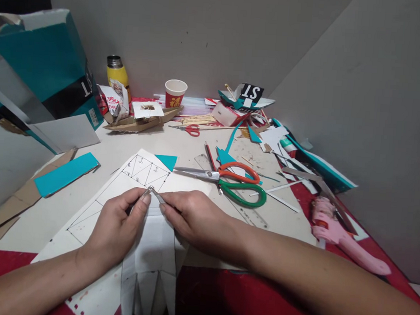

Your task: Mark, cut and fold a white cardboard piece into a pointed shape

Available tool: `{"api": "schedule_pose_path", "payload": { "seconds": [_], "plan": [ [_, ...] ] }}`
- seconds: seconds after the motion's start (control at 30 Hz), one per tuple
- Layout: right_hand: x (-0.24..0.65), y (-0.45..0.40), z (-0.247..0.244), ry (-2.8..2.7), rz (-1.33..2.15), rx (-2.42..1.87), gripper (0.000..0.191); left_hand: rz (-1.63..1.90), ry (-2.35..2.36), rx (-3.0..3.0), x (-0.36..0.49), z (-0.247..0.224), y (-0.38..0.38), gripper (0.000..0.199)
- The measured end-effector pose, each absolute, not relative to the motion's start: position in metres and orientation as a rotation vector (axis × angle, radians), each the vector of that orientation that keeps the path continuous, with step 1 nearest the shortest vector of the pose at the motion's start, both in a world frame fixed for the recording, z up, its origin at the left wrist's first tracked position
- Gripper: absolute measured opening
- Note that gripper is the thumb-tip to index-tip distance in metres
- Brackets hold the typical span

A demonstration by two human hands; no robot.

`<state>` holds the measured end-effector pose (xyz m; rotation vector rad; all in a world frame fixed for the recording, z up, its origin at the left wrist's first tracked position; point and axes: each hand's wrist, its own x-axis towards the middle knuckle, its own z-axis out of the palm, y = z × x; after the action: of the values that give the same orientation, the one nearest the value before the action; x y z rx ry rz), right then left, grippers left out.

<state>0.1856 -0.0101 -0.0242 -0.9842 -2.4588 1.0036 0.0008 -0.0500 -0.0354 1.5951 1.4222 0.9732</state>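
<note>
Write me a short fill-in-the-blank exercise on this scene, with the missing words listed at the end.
1. The left hand and right hand pinch a small metal thing near a sheet whose drawn lines are ____ in colour.
2. The big scissors have one orange handle and one ____ handle.
3. The small scissors have handles coloured ____.
4. In the picture, the yellow bottle stands to the ____ of the cup.

Missing words: black; green; red; left.
</note>
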Motion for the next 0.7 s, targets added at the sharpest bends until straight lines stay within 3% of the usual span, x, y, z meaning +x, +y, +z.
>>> {"api": "schedule_pose_path", "payload": {
  "seconds": [0.7],
  "plan": [
    [0.178,-0.015,-0.013,-2.362,1.147,-1.112,0.033,0.949,1.394,1.424,0.003,-0.025,-0.049,0.024]
  ]
}}
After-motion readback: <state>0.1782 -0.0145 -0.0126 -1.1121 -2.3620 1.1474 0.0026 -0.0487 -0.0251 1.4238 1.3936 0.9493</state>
